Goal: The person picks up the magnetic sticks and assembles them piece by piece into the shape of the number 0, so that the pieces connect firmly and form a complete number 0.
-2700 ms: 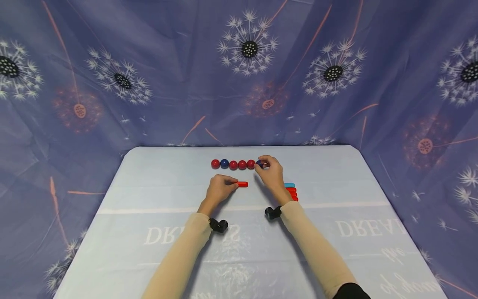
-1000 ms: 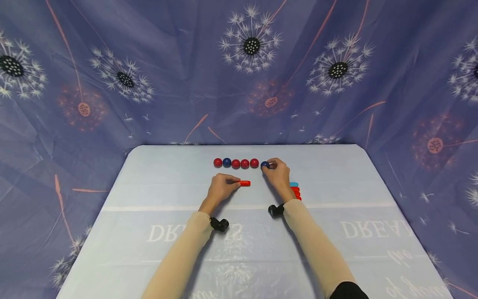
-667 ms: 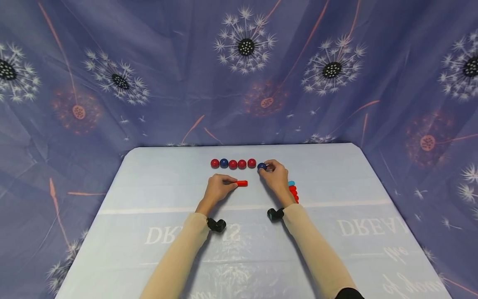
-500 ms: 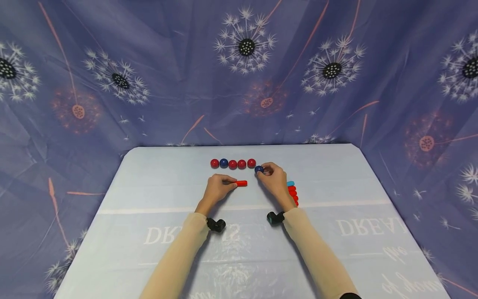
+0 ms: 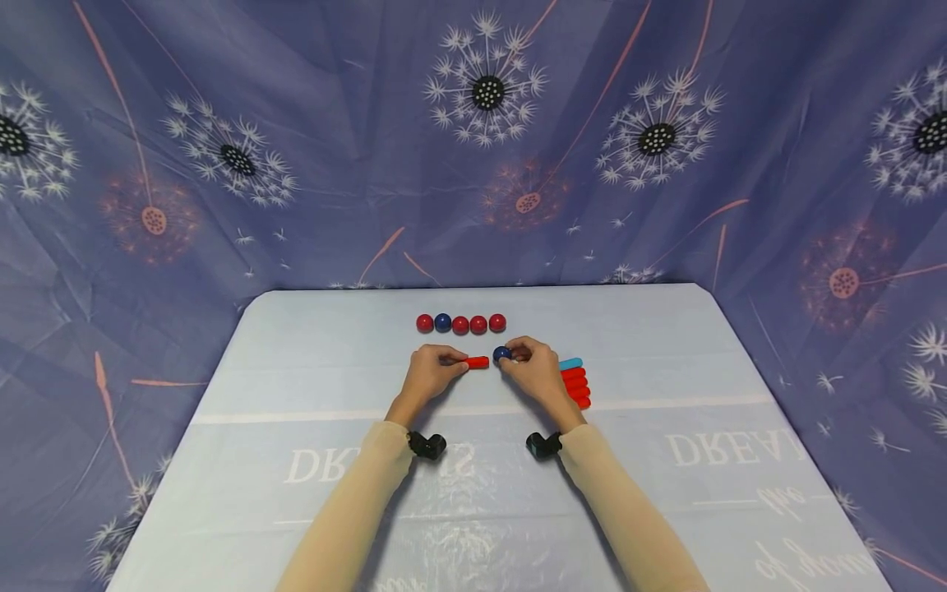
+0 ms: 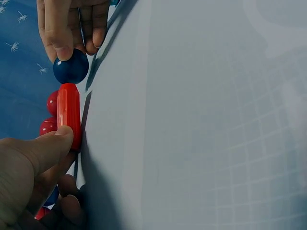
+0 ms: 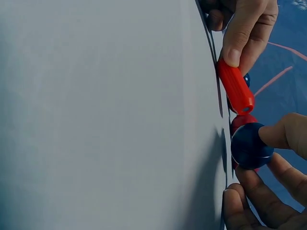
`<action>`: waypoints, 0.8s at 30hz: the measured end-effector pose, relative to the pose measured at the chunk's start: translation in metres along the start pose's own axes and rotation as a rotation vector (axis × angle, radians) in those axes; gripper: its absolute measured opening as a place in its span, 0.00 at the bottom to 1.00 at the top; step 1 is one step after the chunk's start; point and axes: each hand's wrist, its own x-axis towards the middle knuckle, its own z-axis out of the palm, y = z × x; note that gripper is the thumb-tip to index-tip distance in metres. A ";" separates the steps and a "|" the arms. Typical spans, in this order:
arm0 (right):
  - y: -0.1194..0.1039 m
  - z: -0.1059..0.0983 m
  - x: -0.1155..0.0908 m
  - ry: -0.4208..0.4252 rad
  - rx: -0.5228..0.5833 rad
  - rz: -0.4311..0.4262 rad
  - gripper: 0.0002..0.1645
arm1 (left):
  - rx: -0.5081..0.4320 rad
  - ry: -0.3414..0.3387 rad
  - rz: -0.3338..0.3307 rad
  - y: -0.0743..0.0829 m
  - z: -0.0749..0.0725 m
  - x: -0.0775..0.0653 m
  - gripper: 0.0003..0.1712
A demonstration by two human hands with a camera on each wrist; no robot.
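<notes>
My left hand [image 5: 431, 374] pinches a short red plastic stick [image 5: 479, 363] between thumb and fingers, its free end pointing right. A small hole shows in that end in the right wrist view. Between thumb and fingertips my right hand [image 5: 538, 370] holds a glossy dark blue ball [image 7: 250, 146]. The ball sits just off the stick's free end, with a narrow gap in the head view. Behind the hands, a row of red balls [image 5: 461, 326] with one blue ball [image 5: 442, 322] among them lies on the table.
Beside the right wrist lie several red sticks [image 5: 577, 383] with a light blue stick [image 5: 571, 363] behind them, partly covered by that hand. The white table [image 5: 636, 329] ends at a purple dandelion-print cloth [image 5: 355, 164]. Each wrist wears a small black camera [image 5: 427, 446].
My right hand has taken the blue ball from the right end of the row and brought it nearer and leftward to the stick's end. The left hand keeps its place with the red stick.
</notes>
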 end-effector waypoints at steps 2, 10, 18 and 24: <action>0.001 0.000 0.000 -0.007 -0.004 -0.005 0.14 | -0.001 -0.001 -0.002 0.000 0.000 0.000 0.07; 0.000 0.001 -0.002 -0.034 -0.021 -0.020 0.14 | -0.003 -0.016 -0.014 0.002 0.000 0.001 0.07; 0.000 0.000 0.000 -0.080 -0.036 -0.037 0.15 | 0.005 -0.016 -0.030 0.003 0.000 0.000 0.08; -0.002 -0.002 0.001 -0.097 -0.109 -0.063 0.20 | 0.008 -0.013 -0.029 0.003 0.000 0.000 0.08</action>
